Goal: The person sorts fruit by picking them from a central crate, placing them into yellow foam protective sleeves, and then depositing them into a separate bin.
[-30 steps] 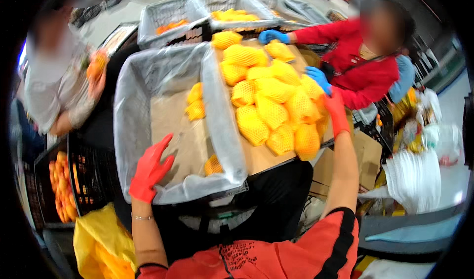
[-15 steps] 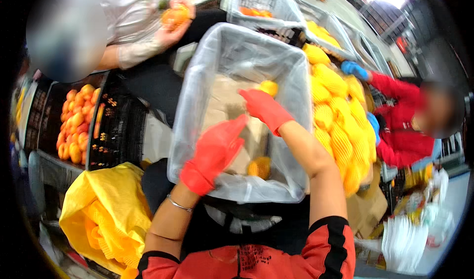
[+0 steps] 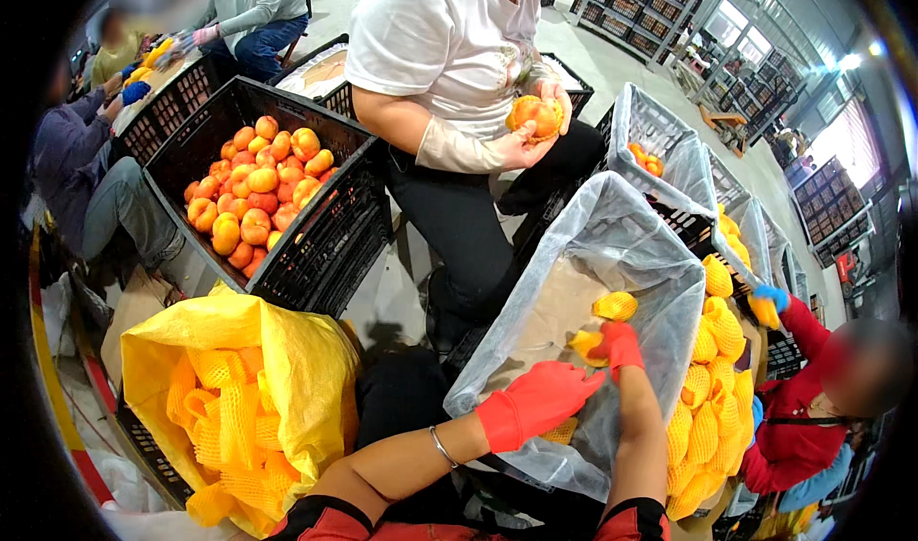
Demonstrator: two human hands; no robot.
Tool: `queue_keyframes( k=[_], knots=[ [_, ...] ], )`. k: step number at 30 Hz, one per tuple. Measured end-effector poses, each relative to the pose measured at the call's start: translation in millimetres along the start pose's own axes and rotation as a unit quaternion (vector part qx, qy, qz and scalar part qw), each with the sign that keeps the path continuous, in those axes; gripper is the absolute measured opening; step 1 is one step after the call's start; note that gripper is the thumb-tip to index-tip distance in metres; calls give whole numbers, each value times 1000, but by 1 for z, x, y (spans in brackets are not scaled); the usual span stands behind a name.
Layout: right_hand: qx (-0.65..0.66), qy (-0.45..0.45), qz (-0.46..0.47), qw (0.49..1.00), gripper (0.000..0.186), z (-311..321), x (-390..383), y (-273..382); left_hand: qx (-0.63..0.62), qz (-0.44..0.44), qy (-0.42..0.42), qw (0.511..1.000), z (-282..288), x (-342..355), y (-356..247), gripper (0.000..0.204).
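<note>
My right hand [image 3: 622,346], in a red glove, reaches down into the lined crate [image 3: 669,254]. Its fingers close on a peach in a yellow foam net sleeve [image 3: 587,348] near the cardboard bottom. A second sleeved peach [image 3: 614,305] lies just beyond. My left hand [image 3: 540,402], also red-gloved, is above the crate's near left side, fingers stretched out and holding nothing. Partly hidden under it is another yellow sleeved piece [image 3: 561,432]. Translucent plastic film lines the crate.
A yellow sack [image 3: 320,350] of foam net sleeves stands at left, behind it a black crate [image 3: 359,225] of peaches. Sleeved peaches [image 3: 708,397] are heaped on the right. A person across holds a peach [image 3: 535,120]; a red-sleeved person works at right.
The view has swung, so the crate now sits farther right. My right hand, blurred above the crate before, now grips a sleeved peach. My left hand remains stretched out over the crate.
</note>
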State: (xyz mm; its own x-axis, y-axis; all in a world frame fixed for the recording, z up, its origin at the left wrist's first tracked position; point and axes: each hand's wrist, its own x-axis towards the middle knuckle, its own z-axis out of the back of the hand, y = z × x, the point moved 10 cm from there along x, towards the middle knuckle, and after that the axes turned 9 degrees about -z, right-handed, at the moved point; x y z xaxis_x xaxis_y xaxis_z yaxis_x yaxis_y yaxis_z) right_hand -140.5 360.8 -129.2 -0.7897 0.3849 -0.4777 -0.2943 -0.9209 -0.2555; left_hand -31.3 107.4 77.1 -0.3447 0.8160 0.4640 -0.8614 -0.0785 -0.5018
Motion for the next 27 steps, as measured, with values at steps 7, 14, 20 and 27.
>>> queue_keyframes(
  k=[7, 14, 20, 27],
  knots=[
    [295, -79, -4, 952, 111, -30, 7, 6, 26, 99, 58, 993, -6, 6, 16, 49],
    [748, 22, 83, 659, 50, 109, -129, 78, 39, 105, -210, 971, 76, -2, 17, 73],
    [922, 158, 211, 284, 67, 123, -241, 77, -66, 0, -280, 958, 90, 7, -9, 62],
    [950, 171, 200, 170, 64, 100, -241, 70, -91, -34, -217, 971, 72, 14, -26, 55]
  ],
)
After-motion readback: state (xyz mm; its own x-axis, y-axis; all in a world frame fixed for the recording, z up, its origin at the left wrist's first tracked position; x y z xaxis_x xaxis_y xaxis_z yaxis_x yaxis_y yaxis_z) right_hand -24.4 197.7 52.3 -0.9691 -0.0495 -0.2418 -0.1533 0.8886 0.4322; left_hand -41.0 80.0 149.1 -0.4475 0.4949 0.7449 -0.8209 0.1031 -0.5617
